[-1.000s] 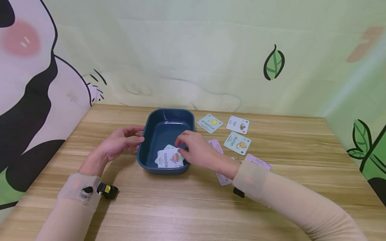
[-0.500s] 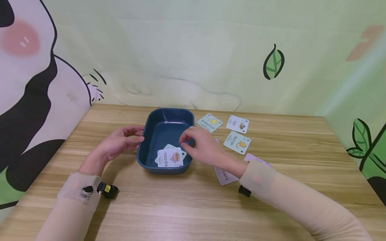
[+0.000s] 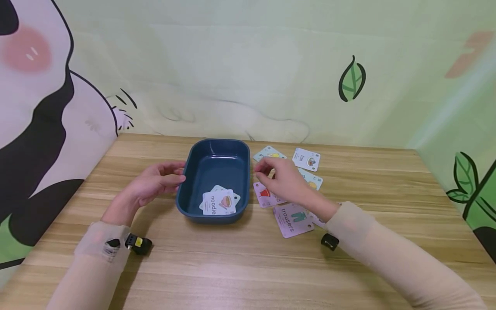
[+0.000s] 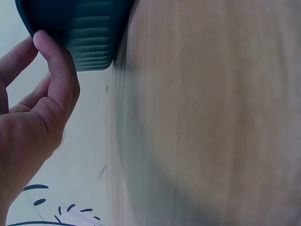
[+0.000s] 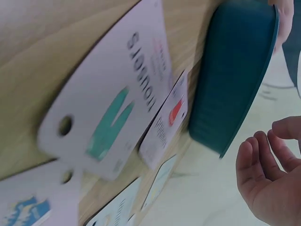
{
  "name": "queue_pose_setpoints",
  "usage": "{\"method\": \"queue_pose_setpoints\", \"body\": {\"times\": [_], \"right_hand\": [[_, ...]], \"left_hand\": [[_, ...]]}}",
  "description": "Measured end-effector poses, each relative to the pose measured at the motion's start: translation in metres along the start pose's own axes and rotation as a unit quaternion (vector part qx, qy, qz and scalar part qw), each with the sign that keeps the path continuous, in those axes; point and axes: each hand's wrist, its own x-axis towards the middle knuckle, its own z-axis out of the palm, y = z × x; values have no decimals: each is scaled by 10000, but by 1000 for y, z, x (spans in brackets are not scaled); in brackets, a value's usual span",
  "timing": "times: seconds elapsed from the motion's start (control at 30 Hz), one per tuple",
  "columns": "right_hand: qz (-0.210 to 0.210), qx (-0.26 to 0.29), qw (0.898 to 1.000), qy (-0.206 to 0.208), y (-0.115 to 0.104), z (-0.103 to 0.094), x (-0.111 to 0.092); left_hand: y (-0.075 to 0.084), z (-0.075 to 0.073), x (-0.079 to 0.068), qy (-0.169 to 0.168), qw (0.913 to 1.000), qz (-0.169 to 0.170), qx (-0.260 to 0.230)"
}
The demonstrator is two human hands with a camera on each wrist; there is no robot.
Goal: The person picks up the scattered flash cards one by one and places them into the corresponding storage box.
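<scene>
My left hand touches the left side of a dark blue tray with its fingertips, right at the rim in the left wrist view. Inside the tray, a "noodle" card overlaps another pale card. My right hand, fingers loosely curved and holding nothing, is beyond the tray's right rim, over the cards. Beneath its wrist lie a pink card with a red picture and a pink "trousers" card. The hand and forearm partly hide the grapefruit card and the durian card.
A "fish" card lies at the back right of the wooden table. Another card, with a blue picture, shows in the right wrist view. A printed cloth backdrop stands behind the table.
My right hand has moved from over the noodle card in the tray rightward and out past the rim, uncovering the trousers card. The left hand and tray have stayed put.
</scene>
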Motion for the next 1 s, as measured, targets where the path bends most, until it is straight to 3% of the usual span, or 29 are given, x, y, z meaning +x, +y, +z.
{"method": "queue_pose_setpoints", "body": {"times": [0.2, 0.5, 0.8, 1.0], "right_hand": [[428, -189, 9989, 67, 16, -12, -3], [703, -177, 9969, 308, 40, -34, -5], [1421, -313, 9893, 64, 71, -53, -8], [1655, -551, 9846, 84, 90, -62, -11]], "left_hand": [[0, 0, -1, 24, 10000, -31, -10], [1, 0, -1, 30, 10000, -56, -5], [1, -1, 0, -1, 10000, -46, 7], [0, -1, 0, -7, 10000, -4, 69]]}}
